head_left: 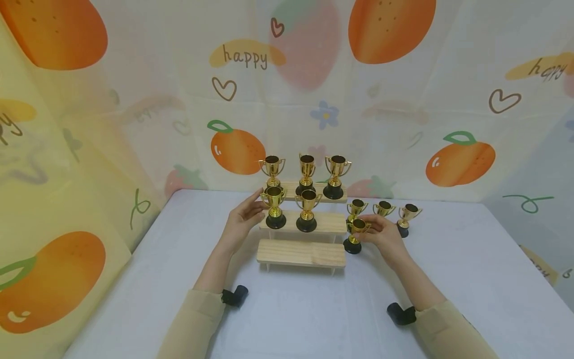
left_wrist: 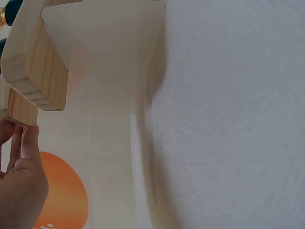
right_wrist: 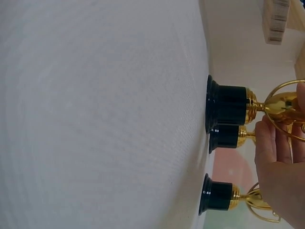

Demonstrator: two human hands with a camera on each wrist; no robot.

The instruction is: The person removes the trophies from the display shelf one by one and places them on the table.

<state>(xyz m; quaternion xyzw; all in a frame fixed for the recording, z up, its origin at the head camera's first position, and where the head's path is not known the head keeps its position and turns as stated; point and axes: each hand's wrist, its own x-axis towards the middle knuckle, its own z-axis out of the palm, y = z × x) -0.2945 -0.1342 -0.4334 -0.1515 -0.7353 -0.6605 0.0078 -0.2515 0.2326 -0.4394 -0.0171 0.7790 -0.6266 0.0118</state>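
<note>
A small gold trophy (head_left: 357, 227) with a black base is gripped at its cup by my right hand (head_left: 383, 237), beside the right end of a wooden tiered stand. In the right wrist view the fingers lie along the gold cup (right_wrist: 282, 107); whether its base touches the table cannot be told. My left hand (head_left: 239, 224) is at the left end of the middle board (head_left: 329, 223), its fingertips touching a board end (left_wrist: 24, 112) in the left wrist view. Two trophies (head_left: 307, 212) stand on the middle board, three (head_left: 337, 172) on the top board.
Three more trophies (head_left: 409, 213) stand on the white-covered table (head_left: 314, 319) right of the stand, partly behind my right hand. The lowest board (head_left: 300, 253) is nearest me. A fruit-printed cloth (head_left: 287, 114) hangs behind the table.
</note>
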